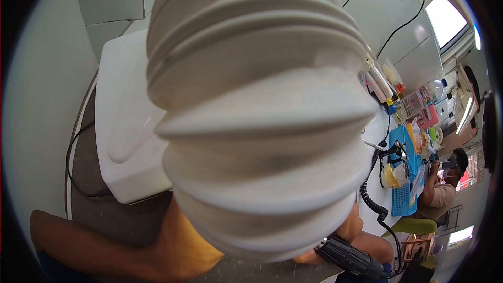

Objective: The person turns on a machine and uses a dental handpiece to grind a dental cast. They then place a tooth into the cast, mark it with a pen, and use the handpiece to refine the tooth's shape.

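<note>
A large white ribbed piece (267, 126), rounded with deep grooves running around it, fills the middle of the head view very close to the camera. My left hand (196, 238) reaches up behind its lower left side and supports it, its fingers hidden by the piece. At the lower right edge of the piece, my right hand (352, 226) is closed around a black rotary handpiece (348, 257). The handpiece's metal tip end points toward the underside of the ribbed piece. A coiled black cord (371, 199) runs near it.
A white, smooth-cased unit (126, 120) stands at left on the dark tabletop (86, 178). On the right are a blue basket (402, 202), a cup with yellow contents (392, 176) and a plastic bottle (414, 104). Farther back sits another person (443, 186).
</note>
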The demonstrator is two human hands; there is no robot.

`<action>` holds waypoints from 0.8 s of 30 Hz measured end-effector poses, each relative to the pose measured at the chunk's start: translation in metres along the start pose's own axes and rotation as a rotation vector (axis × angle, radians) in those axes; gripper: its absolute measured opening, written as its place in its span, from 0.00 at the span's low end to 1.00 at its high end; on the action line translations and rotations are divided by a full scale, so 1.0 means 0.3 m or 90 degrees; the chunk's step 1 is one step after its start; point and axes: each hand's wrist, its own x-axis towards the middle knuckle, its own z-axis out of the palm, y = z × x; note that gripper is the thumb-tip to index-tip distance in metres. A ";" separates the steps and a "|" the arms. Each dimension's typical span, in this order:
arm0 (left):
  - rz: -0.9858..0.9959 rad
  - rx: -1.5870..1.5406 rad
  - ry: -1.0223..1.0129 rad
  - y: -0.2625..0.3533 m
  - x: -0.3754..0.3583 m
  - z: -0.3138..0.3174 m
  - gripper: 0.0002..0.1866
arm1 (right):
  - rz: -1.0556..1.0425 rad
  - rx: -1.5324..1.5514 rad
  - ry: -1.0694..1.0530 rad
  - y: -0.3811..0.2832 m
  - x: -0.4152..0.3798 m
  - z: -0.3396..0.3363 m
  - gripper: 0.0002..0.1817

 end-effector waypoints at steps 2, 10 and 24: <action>0.000 0.002 -0.001 0.002 -0.003 0.000 0.24 | -0.009 -0.007 0.006 0.000 0.001 0.005 0.16; -0.001 0.019 -0.004 0.000 -0.008 -0.002 0.26 | 0.002 0.009 0.008 -0.004 0.004 0.000 0.15; 0.008 0.004 0.008 0.001 -0.009 0.007 0.27 | 0.009 -0.002 -0.002 -0.011 0.008 -0.001 0.15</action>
